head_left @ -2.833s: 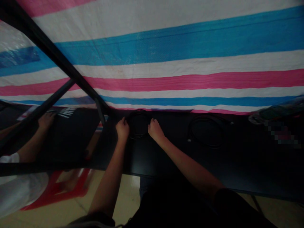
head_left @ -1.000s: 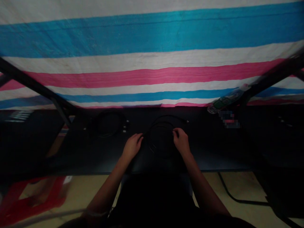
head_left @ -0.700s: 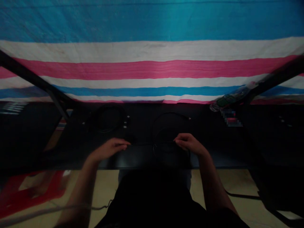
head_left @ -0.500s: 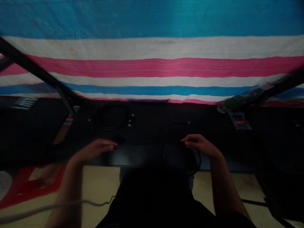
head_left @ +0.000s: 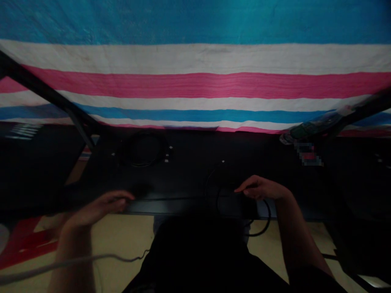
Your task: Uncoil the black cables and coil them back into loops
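Note:
A thin black cable (head_left: pixel 183 198) runs nearly straight between my two hands over the front of the dark table (head_left: pixel 189 142). My left hand (head_left: pixel 114 201) pinches it at the left. At the right, my right hand (head_left: pixel 259 188) has its fingertips closed on the cable, which loops beside and below that hand past the table's edge. One light-tipped cable end (head_left: pixel 223 161) lies on the table beyond the hands. Farther back on the left sits a coiled black cable (head_left: pixel 142 165) with light connectors (head_left: pixel 166 158).
A bottle (head_left: pixel 305 129) with a green label lies at the back right, near a pixelated item (head_left: pixel 308 154). Behind the table hangs a striped sheet (head_left: pixel 195 85). Dark metal bars (head_left: pixel 45 89) slant at both sides. A red stool (head_left: pixel 33 240) is at the lower left.
My left hand has moved left and nearer to me, drawing out a longer stretch of cable. My right hand has shifted slightly right. The light-tipped cable end has swung left.

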Available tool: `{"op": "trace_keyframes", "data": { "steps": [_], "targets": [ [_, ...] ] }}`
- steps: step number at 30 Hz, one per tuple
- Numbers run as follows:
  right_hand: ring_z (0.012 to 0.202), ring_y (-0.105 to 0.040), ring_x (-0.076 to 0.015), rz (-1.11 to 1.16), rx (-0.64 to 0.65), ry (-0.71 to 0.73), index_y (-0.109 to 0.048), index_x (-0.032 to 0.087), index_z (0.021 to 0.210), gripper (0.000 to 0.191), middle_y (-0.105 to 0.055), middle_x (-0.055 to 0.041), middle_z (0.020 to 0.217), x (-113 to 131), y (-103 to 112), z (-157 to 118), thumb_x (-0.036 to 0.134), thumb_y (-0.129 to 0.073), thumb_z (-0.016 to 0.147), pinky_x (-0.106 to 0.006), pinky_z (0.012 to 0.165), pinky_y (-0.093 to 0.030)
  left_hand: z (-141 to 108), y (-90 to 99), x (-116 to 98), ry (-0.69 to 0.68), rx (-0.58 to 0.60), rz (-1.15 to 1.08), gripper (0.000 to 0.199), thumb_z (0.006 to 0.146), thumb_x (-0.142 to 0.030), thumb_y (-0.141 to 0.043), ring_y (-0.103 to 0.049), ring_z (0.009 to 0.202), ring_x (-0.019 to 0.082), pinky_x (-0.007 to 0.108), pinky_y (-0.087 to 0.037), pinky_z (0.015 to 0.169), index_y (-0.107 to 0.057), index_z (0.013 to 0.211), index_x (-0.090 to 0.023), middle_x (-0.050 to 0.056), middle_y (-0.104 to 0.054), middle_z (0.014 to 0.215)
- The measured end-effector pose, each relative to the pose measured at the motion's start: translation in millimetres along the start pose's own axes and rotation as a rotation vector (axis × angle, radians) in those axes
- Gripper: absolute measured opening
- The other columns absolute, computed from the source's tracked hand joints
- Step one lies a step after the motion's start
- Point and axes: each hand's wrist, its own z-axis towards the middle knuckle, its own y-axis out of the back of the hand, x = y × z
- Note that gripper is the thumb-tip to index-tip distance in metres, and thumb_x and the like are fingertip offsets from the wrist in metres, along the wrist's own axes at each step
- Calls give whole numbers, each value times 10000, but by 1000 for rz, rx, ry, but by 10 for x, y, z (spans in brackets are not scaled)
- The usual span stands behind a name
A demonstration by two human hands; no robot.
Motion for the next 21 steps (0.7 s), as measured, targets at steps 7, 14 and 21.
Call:
{"op": "trace_keyframes", "data": {
  "steps": [7,14,21],
  "targets": [
    [434,-312,-36,-116,-247,130,-722,108,1009,366,-452,65,563,243,38,41,422,-724,819,-183,394,-189,480,-305,-302,-65,113,80,394,765,-427,-636,-681,854,224,335,-539,792,-701,1088,-211,71,-744,935],
    [447,-323,-52,-185,-322,245,-702,130,1015,382,-439,67,565,479,-150,216,471,-663,845,-188,402,-215,753,-969,-795,-228,42,262,295,861,-426,-485,-624,729,182,265,-471,674,-685,826,-212,26,-704,807],
    [545,-504,-127,-477,-1034,334,-663,164,735,379,-576,-8,605,262,-114,121,508,-562,860,-235,498,-359,377,-770,-709,-345,-416,402,495,887,-522,-431,-473,518,126,255,-360,551,-540,538,-189,11,-544,542]
  ]
}}
